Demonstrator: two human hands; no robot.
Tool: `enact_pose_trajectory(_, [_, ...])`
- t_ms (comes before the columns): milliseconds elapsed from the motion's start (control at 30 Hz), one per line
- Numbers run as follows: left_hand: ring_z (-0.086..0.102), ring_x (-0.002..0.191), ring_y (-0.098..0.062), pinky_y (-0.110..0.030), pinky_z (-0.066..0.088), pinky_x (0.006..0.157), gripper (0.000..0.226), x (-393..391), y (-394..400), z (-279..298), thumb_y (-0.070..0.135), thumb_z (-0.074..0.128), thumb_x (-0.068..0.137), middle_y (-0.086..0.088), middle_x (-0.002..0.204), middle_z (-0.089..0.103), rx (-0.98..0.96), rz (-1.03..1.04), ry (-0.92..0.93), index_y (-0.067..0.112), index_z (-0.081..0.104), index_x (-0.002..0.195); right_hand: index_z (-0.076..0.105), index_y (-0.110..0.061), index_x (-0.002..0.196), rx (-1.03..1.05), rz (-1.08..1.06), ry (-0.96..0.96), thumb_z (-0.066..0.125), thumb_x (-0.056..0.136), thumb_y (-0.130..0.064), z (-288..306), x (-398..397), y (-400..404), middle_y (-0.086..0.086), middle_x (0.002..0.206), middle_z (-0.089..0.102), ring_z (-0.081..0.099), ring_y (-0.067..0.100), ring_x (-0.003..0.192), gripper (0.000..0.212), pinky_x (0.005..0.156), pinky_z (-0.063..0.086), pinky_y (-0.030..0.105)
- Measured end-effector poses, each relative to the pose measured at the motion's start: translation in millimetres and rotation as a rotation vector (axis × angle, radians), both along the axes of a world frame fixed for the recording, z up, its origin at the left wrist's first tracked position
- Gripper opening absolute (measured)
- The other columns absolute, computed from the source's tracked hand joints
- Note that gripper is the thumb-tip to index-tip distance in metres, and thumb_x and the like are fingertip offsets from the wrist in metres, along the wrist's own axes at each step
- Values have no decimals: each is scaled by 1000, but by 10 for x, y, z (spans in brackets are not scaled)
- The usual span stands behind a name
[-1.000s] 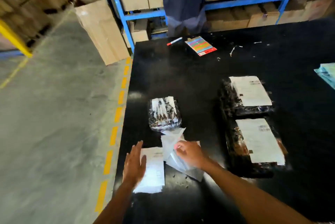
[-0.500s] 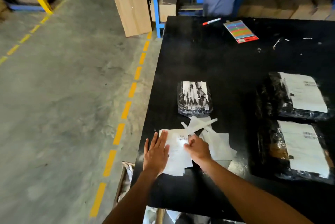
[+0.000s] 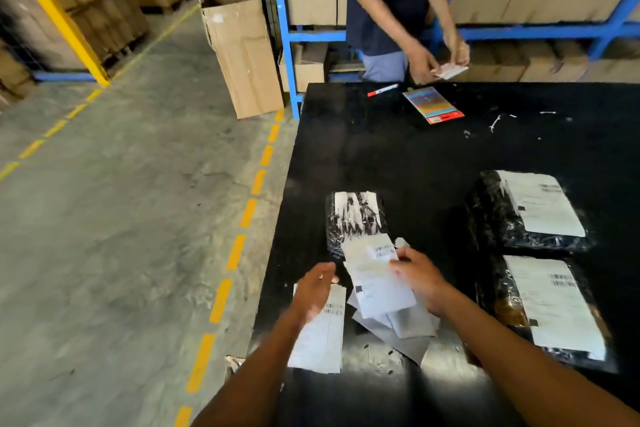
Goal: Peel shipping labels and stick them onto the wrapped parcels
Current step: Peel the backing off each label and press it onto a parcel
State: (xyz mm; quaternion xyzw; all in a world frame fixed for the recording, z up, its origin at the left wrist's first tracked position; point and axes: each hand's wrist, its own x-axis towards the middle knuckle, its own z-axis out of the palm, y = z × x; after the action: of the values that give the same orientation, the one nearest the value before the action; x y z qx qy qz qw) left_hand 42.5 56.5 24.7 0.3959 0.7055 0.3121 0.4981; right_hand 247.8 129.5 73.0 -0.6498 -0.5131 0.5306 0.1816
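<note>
My right hand (image 3: 420, 279) holds a white shipping label (image 3: 375, 279) lifted off the black table (image 3: 398, 156); its barcode end overlaps the near edge of a small wrapped parcel (image 3: 355, 215) that bears no label. My left hand (image 3: 313, 288) hovers with fingers apart just left of the label, above a stack of label sheets (image 3: 320, 336). Peeled backing papers (image 3: 401, 329) lie under the held label. Two larger wrapped parcels, a far one (image 3: 526, 210) and a near one (image 3: 547, 305), lie at the right, each with a white label on top.
Another person (image 3: 391, 1) stands at the table's far edge handling a small paper. A red marker (image 3: 382, 90) and a coloured pad (image 3: 433, 104) lie near them. A tall cardboard box (image 3: 242, 52) and blue shelving (image 3: 287, 28) stand left of the table.
My right hand has picked a label up from the stack and raised it toward the small parcel. My left hand has lifted off the stack. The camera has tilted up.
</note>
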Motion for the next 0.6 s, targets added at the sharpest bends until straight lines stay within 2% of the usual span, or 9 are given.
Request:
enact_pose_trajectory(33, [63, 99, -25, -33, 45, 85, 47, 99, 103, 148, 49, 39, 101, -5, 109, 71, -49, 23, -250, 16, 67, 115, 63, -12, 100, 2, 9, 40, 56, 92, -8, 84, 31, 30, 9, 99, 68, 64, 21, 79, 11, 62, 49, 27])
enact_pose_trajectory(67, [65, 97, -26, -35, 46, 86, 49, 179, 186, 290, 51, 39, 100, -5, 108, 72, -55, 28, -404, 15, 69, 113, 63, -12, 102, -4, 18, 86, 57, 92, -9, 150, 55, 61, 9, 101, 69, 65, 21, 82, 12, 64, 51, 27])
enact_pose_trajectory(133, [69, 103, -26, -41, 53, 91, 38, 310, 315, 541, 42, 47, 101, -7, 113, 73, 32, 54, -491, 15, 68, 117, 62, -13, 106, -46, 46, 166, 59, 93, -13, 273, 89, 114, 7, 105, 69, 66, 20, 92, 13, 77, 56, 34])
enact_pose_trajectory(200, [71, 102, -27, -41, 58, 86, 24, 402, 446, 717, 24, 55, 99, -10, 116, 71, 155, 91, -454, 13, 67, 117, 61, -18, 107, -44, 74, 216, 62, 94, -21, 370, 140, 188, 3, 107, 69, 66, 20, 99, 14, 88, 55, 41])
enact_pose_trajectory(300, [70, 103, -27, -39, 57, 87, 23, 554, 650, 944, 20, 59, 96, -7, 113, 73, 229, 21, -373, 12, 68, 116, 62, -22, 103, 157, 1, 314, 64, 93, -23, 569, 315, 309, 2, 103, 72, 68, 17, 96, 10, 75, 53, 30])
enact_pose_trajectory(400, [71, 101, -24, -38, 56, 89, 18, 712, 793, 1114, 20, 62, 94, -3, 106, 75, 219, -53, -308, 15, 71, 110, 67, -21, 99, 340, -46, 310, 67, 91, -16, 744, 506, 431, 1, 95, 73, 69, 13, 88, 9, 66, 48, 21])
enact_pose_trajectory(500, [69, 88, -23, -30, 55, 74, 11, 848, 930, 1237, 20, 62, 95, -2, 95, 74, 303, -25, -167, 15, 67, 103, 65, -20, 94, 368, 23, 258, 69, 89, -15, 839, 646, 521, 1, 86, 72, 65, 9, 73, 8, 59, 46, 18])
enact_pose_trajectory(600, [59, 74, -14, -25, 46, 63, 11, 921, 1080, 1288, 25, 56, 98, 1, 82, 66, 422, 13, 39, 17, 62, 93, 64, -16, 90, 320, 151, 182, 70, 86, -13, 892, 714, 589, 7, 83, 73, 70, 16, 69, 9, 59, 50, 21])
